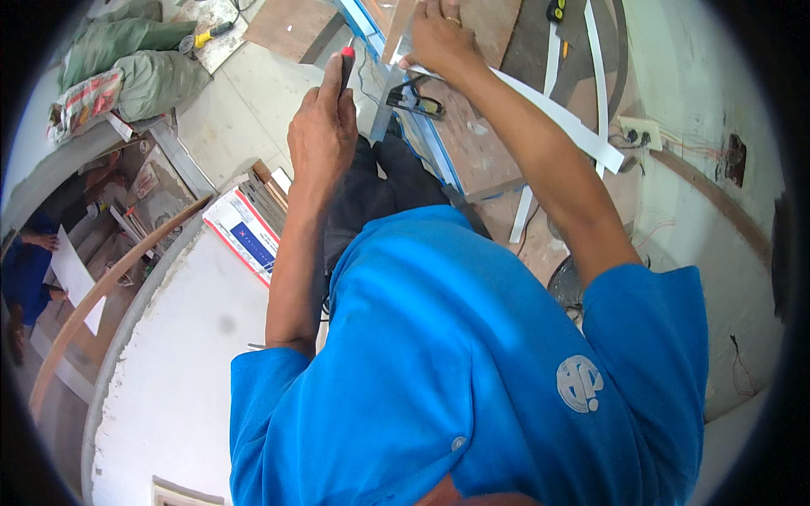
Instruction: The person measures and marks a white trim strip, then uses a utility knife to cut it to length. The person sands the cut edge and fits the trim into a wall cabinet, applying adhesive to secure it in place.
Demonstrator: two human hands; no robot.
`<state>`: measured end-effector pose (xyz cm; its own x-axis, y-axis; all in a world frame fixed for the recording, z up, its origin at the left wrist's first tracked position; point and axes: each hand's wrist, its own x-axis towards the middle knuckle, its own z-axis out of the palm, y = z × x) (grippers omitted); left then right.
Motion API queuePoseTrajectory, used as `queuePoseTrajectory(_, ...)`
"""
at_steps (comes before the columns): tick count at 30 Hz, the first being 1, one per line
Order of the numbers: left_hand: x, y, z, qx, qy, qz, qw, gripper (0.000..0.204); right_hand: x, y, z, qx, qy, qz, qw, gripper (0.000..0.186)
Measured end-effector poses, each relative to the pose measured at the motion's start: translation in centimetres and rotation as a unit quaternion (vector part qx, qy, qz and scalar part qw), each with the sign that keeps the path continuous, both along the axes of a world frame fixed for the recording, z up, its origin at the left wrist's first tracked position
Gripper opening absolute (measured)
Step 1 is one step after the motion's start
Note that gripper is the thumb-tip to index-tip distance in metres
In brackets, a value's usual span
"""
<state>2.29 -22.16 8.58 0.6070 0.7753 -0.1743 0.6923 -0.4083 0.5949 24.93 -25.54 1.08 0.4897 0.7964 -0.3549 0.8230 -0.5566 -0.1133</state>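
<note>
tiled floor (pixel 239 97), left hand (pixel 324 131) gripping screwdriver (pixel 347 66), clear strip (pixel 385 108) by right hand (pixel 442 44), grip unclear

Matt blue cloth, softly creased, in the shirt (pixel 472 329) at lower centre. At top centre, plastic-looking, red and black, on the tool handle (pixel 347 64); clear and glossy, like plastic, on the see-through strip (pixel 389 94). Smooth white on the long band (pixel 553 122), upper right. Wood-like, scuffed, on the brown board (pixel 472 156). Rough, woven-looking on the green sacks (pixel 160 84), upper left.
</note>
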Motion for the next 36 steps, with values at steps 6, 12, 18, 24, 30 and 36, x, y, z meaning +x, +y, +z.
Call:
queuePoseTrajectory(6, -1.0, -1.2, -5.8, -0.012, -0.046, 0.004, 0.999, 0.052, -0.3, 0.1, 0.6, 0.031, -0.002, 0.013, 0.999, 0.096)
queuePoseTrajectory(12, 0.5, -2.7, -6.5, -0.059, -0.007, -0.008, 0.998, 0.055, 0.0, -0.1, 0.2, 0.038, -0.011, 0.04, 0.998, 0.099)
queuePoseTrajectory(18, 1.6, -2.8, -7.7, -0.036, 0.002, -0.023, 0.999, 0.053, 0.5, -0.5, -0.2, 0.059, -0.026, 0.089, 0.994, 0.104)
queuePoseTrajectory(24, 2.0, -2.7, -8.3, -0.01, -0.021, -0.034, 0.999, 0.052, 0.6, -0.7, 0.1, 0.062, -0.013, 0.086, 0.994, 0.11)
queuePoseTrajectory(30, 2.2, -2.4, -8.7, -0.003, -0.048, -0.036, 0.998, 0.053, 0.7, -0.7, -0.1, 0.049, -0.004, 0.084, 0.995, 0.113)
queuePoseTrajectory(36, 2.7, -2.1, -9.1, -0.001, -0.062, -0.028, 0.998, 0.051, 0.6, -1.0, 0.5, 0.049, 0.02, 0.075, 0.996, 0.116)
